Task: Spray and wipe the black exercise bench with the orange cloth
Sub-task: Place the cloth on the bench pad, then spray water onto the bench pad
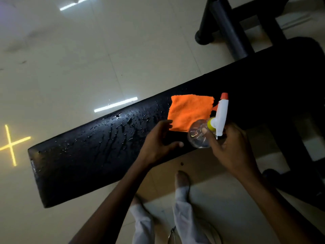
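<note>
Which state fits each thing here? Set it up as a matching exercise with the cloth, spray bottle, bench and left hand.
Things:
1. cloth
2. spray bottle
3. bench
4. left hand

States:
A. open, holding nothing
B. wet with droplets
C. lying flat on the bench
D. held in the right hand

Pairs: 1-C, 2-D, 3-B, 4-A
</note>
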Tool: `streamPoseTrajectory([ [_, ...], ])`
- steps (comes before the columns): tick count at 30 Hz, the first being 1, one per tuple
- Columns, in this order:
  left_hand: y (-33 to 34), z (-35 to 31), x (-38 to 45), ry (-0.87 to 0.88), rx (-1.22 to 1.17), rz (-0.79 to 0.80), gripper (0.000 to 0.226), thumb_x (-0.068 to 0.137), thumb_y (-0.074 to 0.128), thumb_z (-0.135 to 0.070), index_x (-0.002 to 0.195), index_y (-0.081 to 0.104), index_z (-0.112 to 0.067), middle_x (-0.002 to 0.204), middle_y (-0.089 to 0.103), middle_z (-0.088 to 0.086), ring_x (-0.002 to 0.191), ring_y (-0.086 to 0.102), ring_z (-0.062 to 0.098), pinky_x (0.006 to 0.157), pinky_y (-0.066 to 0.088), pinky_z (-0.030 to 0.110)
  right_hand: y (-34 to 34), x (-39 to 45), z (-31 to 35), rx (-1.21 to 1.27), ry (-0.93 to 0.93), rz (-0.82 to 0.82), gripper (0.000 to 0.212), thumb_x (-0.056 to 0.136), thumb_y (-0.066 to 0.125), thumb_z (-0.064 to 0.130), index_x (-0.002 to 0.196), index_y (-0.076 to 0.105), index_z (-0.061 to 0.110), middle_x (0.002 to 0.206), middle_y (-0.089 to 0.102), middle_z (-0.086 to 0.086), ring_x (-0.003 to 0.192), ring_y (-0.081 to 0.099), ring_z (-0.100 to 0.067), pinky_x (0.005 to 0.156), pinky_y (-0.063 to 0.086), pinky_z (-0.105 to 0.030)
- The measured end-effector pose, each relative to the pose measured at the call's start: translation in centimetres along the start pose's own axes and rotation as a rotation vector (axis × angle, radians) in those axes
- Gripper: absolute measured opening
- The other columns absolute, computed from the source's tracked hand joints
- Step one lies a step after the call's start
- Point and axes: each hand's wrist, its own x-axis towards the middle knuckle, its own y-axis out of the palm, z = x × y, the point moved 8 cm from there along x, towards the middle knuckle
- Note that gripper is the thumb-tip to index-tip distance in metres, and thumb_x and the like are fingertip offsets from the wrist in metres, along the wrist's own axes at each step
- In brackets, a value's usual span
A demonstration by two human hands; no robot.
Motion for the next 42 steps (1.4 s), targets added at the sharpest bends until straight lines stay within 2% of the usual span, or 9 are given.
streamPoseTrajectory([
  [5,1.8,0.2,-2.8,0.088,-0.009,0.03,0.117,0.062,0.1,-0.04,0.158,0.035,-0.017,0.154,0.05,-0.003,0.141,0.05,0.008,0.116,0.042,0.024,2.7,-0.2,3.5,0.228,-0.025,0.162,0.021,0.092,0.079,0.028,0.108,0.071,0.017,0.098,0.075,-0.002,0.096,0.071,-0.011,0.083,0.05,-0.011],
  [8,0.3,0.7,-4.2,0.096,-0.017,-0.053,0.102,0.062,0.1,-0.037,0.147,0.045,-0.023,0.14,0.058,-0.009,0.125,0.059,0.001,0.1,0.049,0.017,4.6,-1.2,4.8,0.326,0.04,0.257,0.022,0.093,0.081,0.023,0.112,0.075,0.015,0.102,0.08,0.001,0.1,0.074,-0.003,0.089,0.056,-0.017],
  [12,-0.8,-0.2,-6.5,0.074,0.035,-0.123,0.084,0.06,0.097,-0.04,0.132,0.056,-0.028,0.123,0.067,-0.01,0.11,0.067,0.007,0.091,0.058,0.037,5.8,-1.7,4.5,0.474,0.144,0.295,0.02,0.095,0.079,0.03,0.108,0.075,0.016,0.098,0.082,0.014,0.099,0.075,0.003,0.083,0.055,-0.013],
  [19,-2.2,2.9,-13.9,-0.046,-0.115,-0.212,0.073,0.059,0.1,-0.041,0.12,0.062,-0.027,0.108,0.075,-0.013,0.095,0.072,0.001,0.083,0.061,0.036,11.5,-3.5,8.5,0.654,0.344,0.347,0.075,0.073,0.082,0.054,0.138,0.057,0.027,0.114,0.067,-0.001,0.093,0.071,-0.013,0.071,0.061,-0.027],
  [23,-0.2,4.5,-15.0,-0.148,-0.279,-0.153,0.071,0.062,0.1,-0.041,0.12,0.061,-0.024,0.109,0.075,-0.012,0.097,0.07,0.001,0.08,0.06,0.023,14.8,-3.7,9.8,0.728,0.41,0.418,0.019,0.101,0.068,0.039,0.114,0.066,0.027,0.111,0.074,-0.006,0.085,0.078,-0.013,0.044,0.054,-0.025],
  [26,0.0,5.9,-15.0,-0.171,-0.36,-0.037,0.063,0.074,0.094,-0.038,0.128,0.066,-0.022,0.117,0.076,-0.006,0.108,0.071,0.006,0.095,0.06,0.034,16.1,-3.6,9.6,0.582,0.376,0.441,0.023,0.102,0.063,0.049,0.112,0.064,0.029,0.09,0.074,-0.004,0.067,0.074,-0.009,0.038,0.045,-0.023],
  [31,-8.2,8.7,-13.1,-0.098,0.15,-0.414,0.066,0.098,0.068,-0.043,0.152,0.047,-0.014,0.149,0.054,0.009,0.139,0.05,0.023,0.117,0.043,0.042,15.9,-3.6,7.9,0.45,0.422,0.536,0.082,0.084,0.058,0.078,0.153,0.048,0.036,0.096,0.075,-0.008,0.084,0.08,-0.017,0.043,0.052,-0.026],
  [37,-9.9,13.6,-9.6,-0.208,0.661,-0.259,0.09,0.099,0.056,-0.057,0.166,0.009,-0.021,0.176,0.001,0.008,0.162,-0.002,0.037,0.13,0.015,0.057,14.6,-3.6,7.0,0.384,0.415,0.501,0.066,0.1,0.06,0.061,0.154,0.05,0.025,0.087,0.076,-0.009,0.079,0.081,-0.017,0.04,0.053,-0.028],
  [42,-9.6,14.5,-10.3,-0.156,0.661,-0.319,0.085,0.101,0.052,-0.058,0.166,0.013,-0.02,0.176,0.002,0.009,0.162,-0.003,0.036,0.13,0.017,0.054,14.1,-4.0,7.9,0.329,0.365,0.448,0.06,0.106,0.059,0.045,0.161,0.042,0.028,0.086,0.068,0.006,0.06,0.077,-0.01,0.035,0.048,-0.023],
])
